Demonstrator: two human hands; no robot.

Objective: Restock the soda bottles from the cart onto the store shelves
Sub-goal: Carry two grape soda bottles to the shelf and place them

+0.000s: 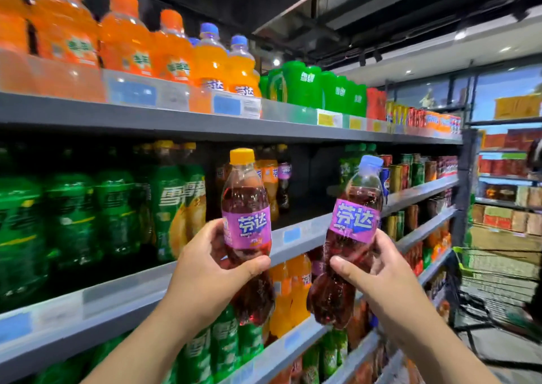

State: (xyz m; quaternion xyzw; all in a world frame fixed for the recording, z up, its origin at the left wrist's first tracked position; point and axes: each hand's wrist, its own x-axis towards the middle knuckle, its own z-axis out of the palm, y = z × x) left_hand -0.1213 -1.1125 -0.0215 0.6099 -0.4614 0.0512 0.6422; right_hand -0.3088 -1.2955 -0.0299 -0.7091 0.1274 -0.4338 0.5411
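a: where are the bottles at this point?
b: two purple-labelled soda bottles are held up in front of the middle shelf (305, 232), not yet set on it. the yellow-capped bottle (246, 225) is gripped by the left hand (205, 272), with fingers and thumb curled round its waist just under the label. the blue-capped bottle (355, 219), tilted slightly, is gripped the same way by the right hand (378, 272).
a: how can they be expected to handle?
b: both look full, so some weight is to be expected. the thin plastic would likely give a little if squeezed, and the label may be slippery. the narrowed waist is judged the surest place to be held.
a: what can't be made out?
b: the fingertips are hidden behind the bottles. the gap on the shelf is poorly lit, so its depth can't be judged. the cart (492, 272) is cut off at the right, and its load can't be told.
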